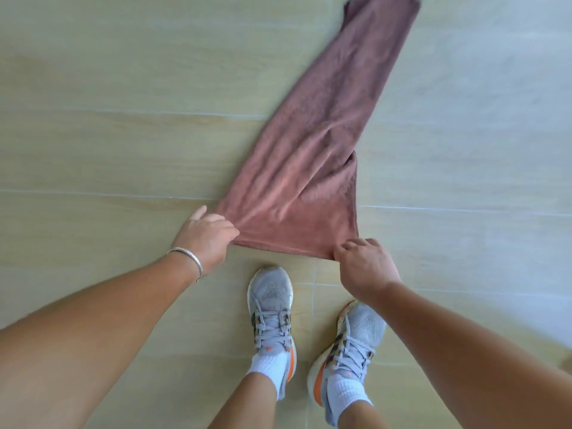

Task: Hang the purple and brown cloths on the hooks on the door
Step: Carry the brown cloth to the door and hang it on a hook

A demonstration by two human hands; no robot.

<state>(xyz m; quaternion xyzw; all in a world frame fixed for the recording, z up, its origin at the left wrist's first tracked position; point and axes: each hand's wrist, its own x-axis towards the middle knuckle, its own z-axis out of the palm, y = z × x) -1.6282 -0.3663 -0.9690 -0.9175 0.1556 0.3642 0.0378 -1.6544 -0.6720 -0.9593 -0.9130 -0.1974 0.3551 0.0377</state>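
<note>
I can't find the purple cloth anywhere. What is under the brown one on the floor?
The brown cloth lies on the tiled floor, and both hands pinch its near corners. Only floor shows around it. Whatever lies beneath is covered; no purple cloth is visible.

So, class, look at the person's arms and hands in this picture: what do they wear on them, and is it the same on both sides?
Both arms are bare, with no sleeves showing. The left hand has a thin silver bangle round its wrist. The right hand and its wrist carry no bracelet, watch or glove. No rings can be made out on either hand.
</note>
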